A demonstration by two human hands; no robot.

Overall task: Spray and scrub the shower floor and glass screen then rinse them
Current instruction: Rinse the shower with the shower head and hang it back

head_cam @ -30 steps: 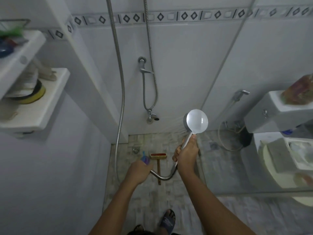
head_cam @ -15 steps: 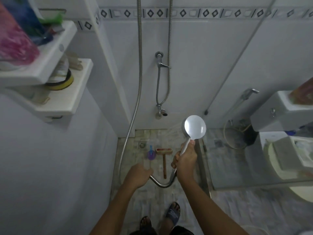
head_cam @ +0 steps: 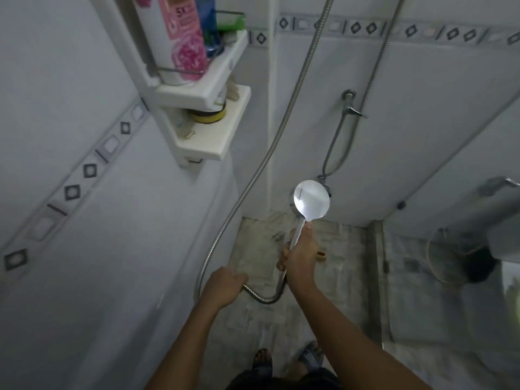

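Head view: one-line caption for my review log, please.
Right hand aims the shower head at the shower floor; left hand grips the hose.

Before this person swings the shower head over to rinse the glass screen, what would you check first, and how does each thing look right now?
1. Right hand gripping the shower head handle: ok.
2. Left hand holding the metal hose with slack looped between the hands: ok.
3. Water running: ok, faint spray streaks show toward the back corner of the shower floor.
4. Hose free along the wall, not snagged on the corner shelf: ok.
5. Glass screen free of suds: cannot tell.
6. Footing on the wet tiles, sandals on: ok.
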